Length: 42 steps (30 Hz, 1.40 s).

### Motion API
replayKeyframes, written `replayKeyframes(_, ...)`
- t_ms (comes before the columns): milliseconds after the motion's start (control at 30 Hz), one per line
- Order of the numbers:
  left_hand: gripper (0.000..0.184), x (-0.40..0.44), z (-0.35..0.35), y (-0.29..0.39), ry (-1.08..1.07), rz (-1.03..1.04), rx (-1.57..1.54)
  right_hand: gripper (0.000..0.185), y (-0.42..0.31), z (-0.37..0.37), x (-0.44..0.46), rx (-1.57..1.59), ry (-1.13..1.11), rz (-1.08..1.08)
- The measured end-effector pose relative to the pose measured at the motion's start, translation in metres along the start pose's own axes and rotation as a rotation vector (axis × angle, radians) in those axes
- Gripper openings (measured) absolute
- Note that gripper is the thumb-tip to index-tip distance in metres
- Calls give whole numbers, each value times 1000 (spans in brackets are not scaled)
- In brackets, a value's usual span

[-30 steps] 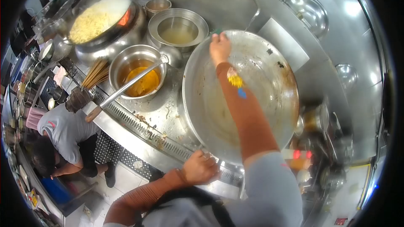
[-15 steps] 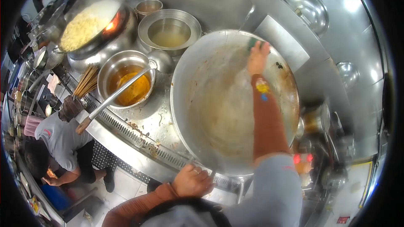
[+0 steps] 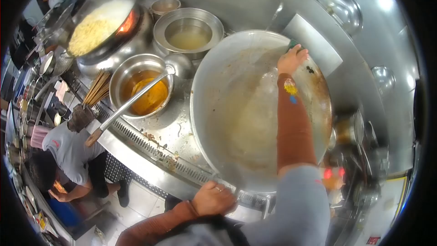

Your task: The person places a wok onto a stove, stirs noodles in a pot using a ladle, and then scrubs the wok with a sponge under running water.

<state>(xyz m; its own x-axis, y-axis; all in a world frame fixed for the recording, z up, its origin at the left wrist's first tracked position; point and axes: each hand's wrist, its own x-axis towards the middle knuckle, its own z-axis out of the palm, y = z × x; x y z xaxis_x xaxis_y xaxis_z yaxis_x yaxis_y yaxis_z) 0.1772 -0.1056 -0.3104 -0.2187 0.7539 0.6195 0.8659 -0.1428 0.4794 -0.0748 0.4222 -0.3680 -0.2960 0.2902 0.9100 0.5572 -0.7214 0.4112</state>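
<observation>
A very large wok (image 3: 246,123) with cloudy, brownish liquid in its bottom fills the middle of the view. Reaching across it, my right hand (image 3: 292,59) presses a green scouring pad (image 3: 292,44) against the inner wall near the far right rim. The fingers cover most of the pad. Brown stains mark the wok's right side. My left hand (image 3: 215,199) is closed at the near rim, apparently around the wok's handle, most of which the fingers hide.
Left of the wok stand a pot of orange-brown liquid (image 3: 157,95), a long-handled ladle (image 3: 132,100) across it, and a pot of pale liquid (image 3: 189,38). Another wok (image 3: 98,29) holds yellow food over flame. A tap (image 3: 278,7) hangs behind. A co-worker (image 3: 70,155) bends at lower left.
My right hand and the scouring pad have moved right along the wok's far wall. My left hand keeps its place at the near rim. The whole view has shifted slightly.
</observation>
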Motion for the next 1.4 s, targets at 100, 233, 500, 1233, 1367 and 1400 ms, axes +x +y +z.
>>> replayKeyframes(100, 16, -2, -2, 1, -108, -27, 29, 68, 67, -36, 2, 1276, -534, -367)
replayKeyframes(233, 14, 1, -1, 3, 2, 11, -1, 55, 182, -119, -92, 2351, -610, -394)
replayKeyframes(500, 14, 3, -2, 1, -20, 21, 21, 44, 128, -105, -31, 2356, -563, -308)
replayKeyframes(1233, 20, -5, 8, -16, -103, -17, 47, 42, 294, -147, -57, 2385, -1179, -749)
replayKeyframes(1367, 23, -4, 4, -19, -179, -11, 46, 41, 357, -103, -94, 2309, -1191, -1023)
replayKeyframes(1400, 26, -3, 4, -19, -162, 11, 50, 40, 345, -96, -103, 2320, -1171, -985)
